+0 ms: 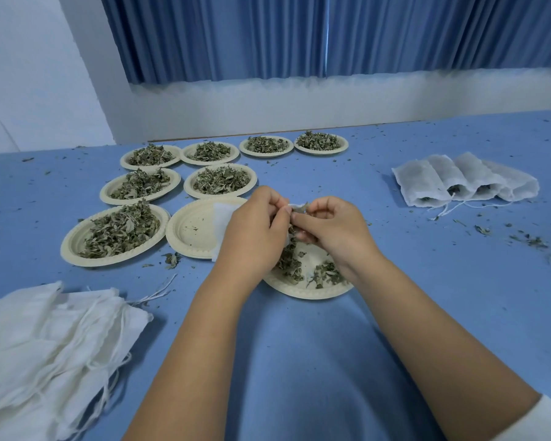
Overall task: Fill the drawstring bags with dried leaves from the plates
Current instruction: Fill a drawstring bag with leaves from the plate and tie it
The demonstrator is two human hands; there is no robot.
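Note:
My left hand (pixel 255 230) grips a white drawstring bag (pixel 221 218) by its mouth, above the table's middle. My right hand (pixel 326 224) pinches dried leaves (pixel 300 207) at the bag's opening, right against my left fingers. Below both hands lies a cream plate (pixel 303 292) with a small scatter of leaves. Most of the bag is hidden behind my left hand; its lower part hangs over a stack of bare plates (pixel 190 230).
Several leaf-filled plates (pixel 118 232) stand to the left and rear. Filled bags (pixel 458 183) lie in a row at the right. A pile of flat bags (pixel 45 338) with loose strings lies at the near left. Crumbs dot the blue table (pixel 427 281).

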